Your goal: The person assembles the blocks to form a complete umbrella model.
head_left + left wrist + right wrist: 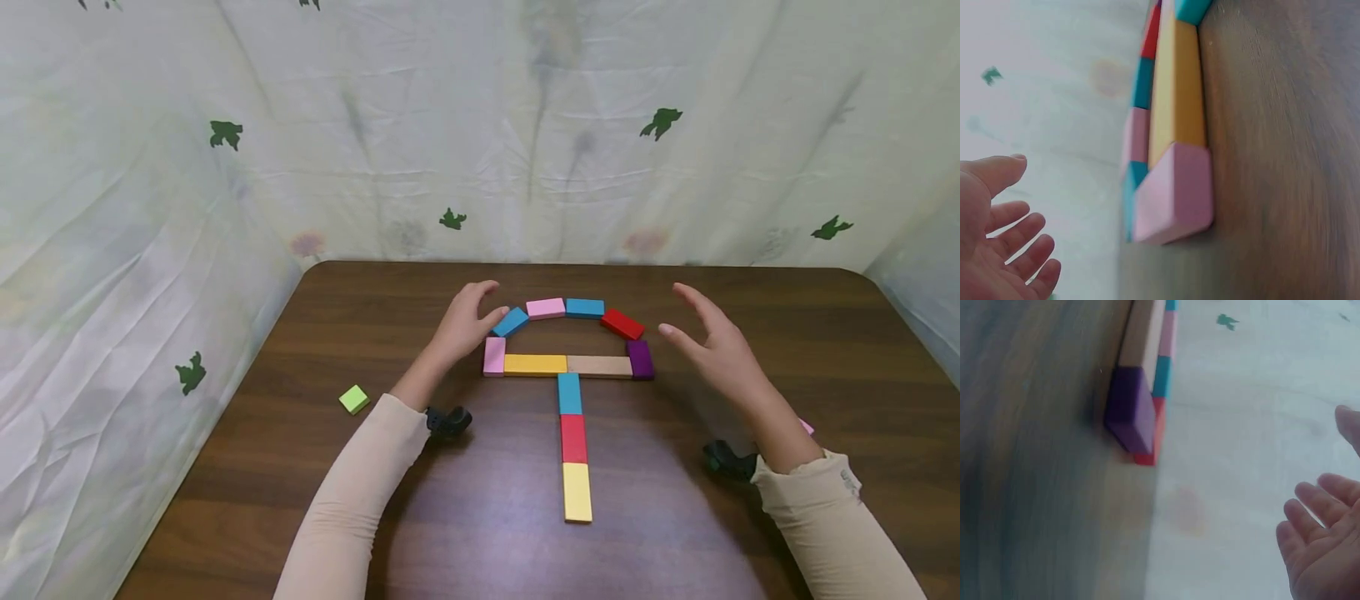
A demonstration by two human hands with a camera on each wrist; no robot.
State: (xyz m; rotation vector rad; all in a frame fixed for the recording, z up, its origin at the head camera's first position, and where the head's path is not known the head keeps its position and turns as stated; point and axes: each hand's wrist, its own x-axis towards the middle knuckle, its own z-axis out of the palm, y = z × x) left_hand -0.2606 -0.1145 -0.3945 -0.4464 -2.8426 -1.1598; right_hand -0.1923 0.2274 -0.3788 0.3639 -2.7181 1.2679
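Observation:
Coloured wooden blocks form an umbrella-like outline. A pink block (494,357), a yellow-orange block (536,365), a tan block (600,366) and a purple block (641,360) make the straight row. Behind it curves an arch with a blue block (512,322), a pink block (545,309), another blue block (585,308) and a red block (622,324). My left hand (462,325) hovers by the arch's left end, fingers relaxed and holding nothing. On the other side, my right hand (716,350) is raised beside the purple block, thumb and fingers spread, also holding nothing.
A stem of blue (570,393), red (573,439) and pale yellow (577,493) blocks runs toward me. One lime-green block (354,399) lies apart at left. A pink piece (806,427) shows partly behind my right wrist. Patterned cloth (480,133) hangs behind the table.

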